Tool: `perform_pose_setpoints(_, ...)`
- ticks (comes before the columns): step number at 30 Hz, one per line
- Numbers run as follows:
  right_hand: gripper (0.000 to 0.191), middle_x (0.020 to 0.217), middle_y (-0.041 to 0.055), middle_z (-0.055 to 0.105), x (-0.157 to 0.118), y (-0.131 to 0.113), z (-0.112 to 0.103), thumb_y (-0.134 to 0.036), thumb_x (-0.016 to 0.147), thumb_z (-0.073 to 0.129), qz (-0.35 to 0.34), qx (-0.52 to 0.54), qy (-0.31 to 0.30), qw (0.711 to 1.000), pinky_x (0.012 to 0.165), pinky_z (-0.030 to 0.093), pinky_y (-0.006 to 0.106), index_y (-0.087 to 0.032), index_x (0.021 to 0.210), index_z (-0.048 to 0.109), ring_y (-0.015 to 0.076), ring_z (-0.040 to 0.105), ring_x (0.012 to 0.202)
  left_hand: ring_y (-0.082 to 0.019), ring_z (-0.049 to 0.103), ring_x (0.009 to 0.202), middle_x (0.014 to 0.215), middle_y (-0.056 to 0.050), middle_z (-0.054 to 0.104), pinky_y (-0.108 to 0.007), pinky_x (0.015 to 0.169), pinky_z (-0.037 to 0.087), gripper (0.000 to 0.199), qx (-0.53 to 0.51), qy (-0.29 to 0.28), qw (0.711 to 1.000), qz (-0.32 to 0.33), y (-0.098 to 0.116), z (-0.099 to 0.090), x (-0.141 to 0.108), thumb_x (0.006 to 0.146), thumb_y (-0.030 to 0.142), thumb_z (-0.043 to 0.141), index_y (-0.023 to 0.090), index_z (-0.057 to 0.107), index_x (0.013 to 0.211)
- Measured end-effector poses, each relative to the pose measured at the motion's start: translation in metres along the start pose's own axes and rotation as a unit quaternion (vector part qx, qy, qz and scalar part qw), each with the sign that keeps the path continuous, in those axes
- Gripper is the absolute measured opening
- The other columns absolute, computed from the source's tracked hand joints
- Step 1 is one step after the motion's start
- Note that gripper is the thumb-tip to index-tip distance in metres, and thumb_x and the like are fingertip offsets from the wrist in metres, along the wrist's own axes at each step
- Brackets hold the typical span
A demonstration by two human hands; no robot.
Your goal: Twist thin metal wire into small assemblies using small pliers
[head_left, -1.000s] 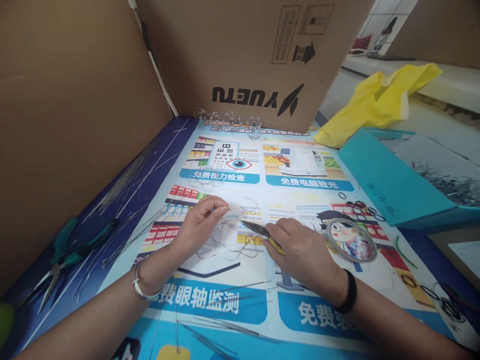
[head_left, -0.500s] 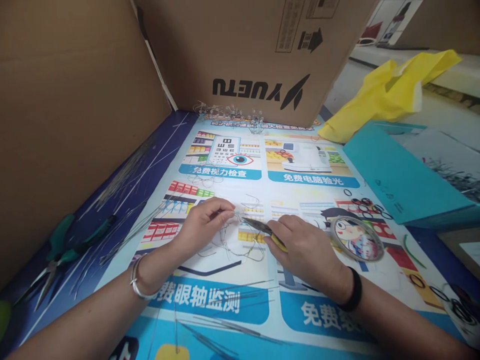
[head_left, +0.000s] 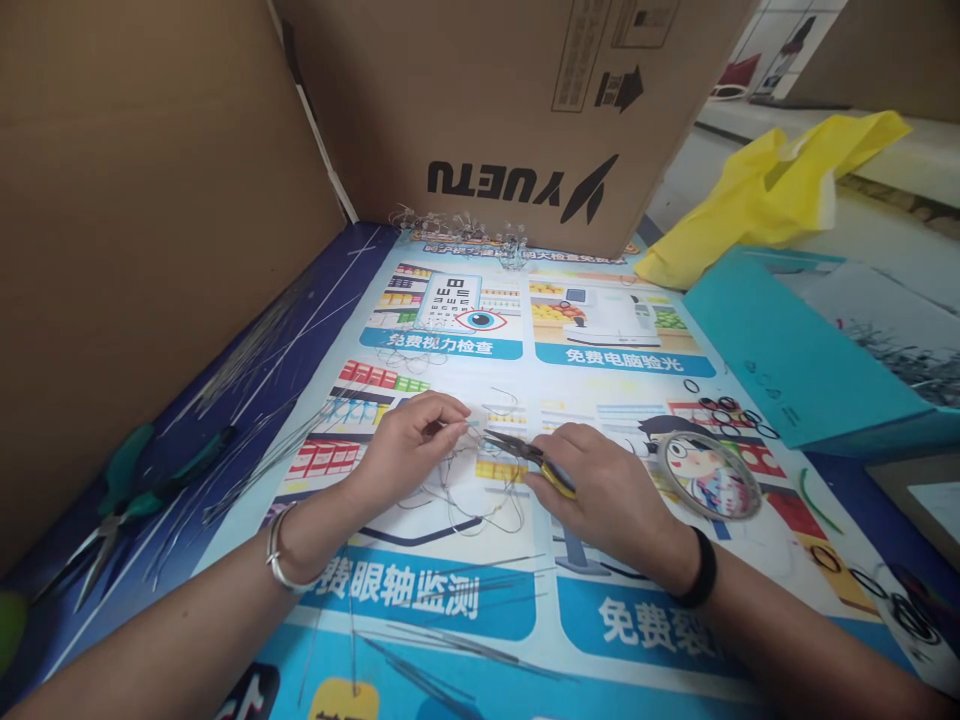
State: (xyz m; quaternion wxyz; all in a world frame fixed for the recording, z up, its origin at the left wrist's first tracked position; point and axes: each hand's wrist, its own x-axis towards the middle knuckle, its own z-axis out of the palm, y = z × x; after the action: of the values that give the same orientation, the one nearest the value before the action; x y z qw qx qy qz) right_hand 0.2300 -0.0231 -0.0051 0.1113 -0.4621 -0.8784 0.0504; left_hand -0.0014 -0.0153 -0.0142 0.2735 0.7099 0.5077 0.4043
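Note:
Over the printed poster, my left hand (head_left: 415,440) pinches a thin wire (head_left: 472,428) between thumb and fingertips. My right hand (head_left: 600,490) is wrapped round small pliers with yellow handles (head_left: 514,444). The dark jaws point left, close to the wire at my left fingertips, and look slightly parted; I cannot tell whether they touch it. Beneath and between the hands lie thin curled wire loops (head_left: 504,512). Just right of my right hand is a clear round ring of tape or plastic (head_left: 750,478).
Green-handled pliers (head_left: 120,510) and loose straight wires (head_left: 255,465) lie at left. Cardboard panels (head_left: 480,110) stand behind and left. Small wire pieces (head_left: 465,228) line the back. At right are black rings (head_left: 726,412), a teal box (head_left: 795,350) and a yellow bag (head_left: 765,200).
The pliers' jaws have opened a little and drawn slightly away from my left fingertips. My left hand stays in nearly the same place. The view has shifted slightly.

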Motion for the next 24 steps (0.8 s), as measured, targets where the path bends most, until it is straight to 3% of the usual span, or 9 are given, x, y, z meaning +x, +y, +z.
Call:
perform_pose_setpoints(8, 0.025, 0.095, 0.0079, 0.061, 0.002, 0.0, -0.013, -0.035, 0.084, 0.049, -0.015, 0.037, -0.024, 0.999, 0.077, 0.045, 0.033, -0.018, 0.099, 0.06, 0.0213, 0.055, 0.09, -0.013, 0.061, 0.084, 0.091, -0.001, 0.065, -0.026, 0.073, 0.047, 0.008, 0.021, 0.008, 1.0, -0.011, -0.001, 0.0, 0.0, 0.079, 0.014, 0.058, 0.018, 0.059, 0.072)
perform_pose_setpoints(24, 0.023, 0.09, 0.0076, 0.061, 0.001, -0.008, -0.019, -0.033, 0.083, 0.049, -0.019, -0.004, -0.064, 0.998, 0.075, 0.043, 0.033, -0.018, 0.095, 0.061, 0.0217, 0.054, 0.088, -0.013, 0.06, 0.084, 0.086, -0.001, 0.066, -0.028, 0.076, 0.047, 0.011, 0.062, 0.025, 0.996, 0.053, 0.004, 0.003, -0.001, 0.078, 0.009, 0.057, 0.018, 0.059, 0.073)
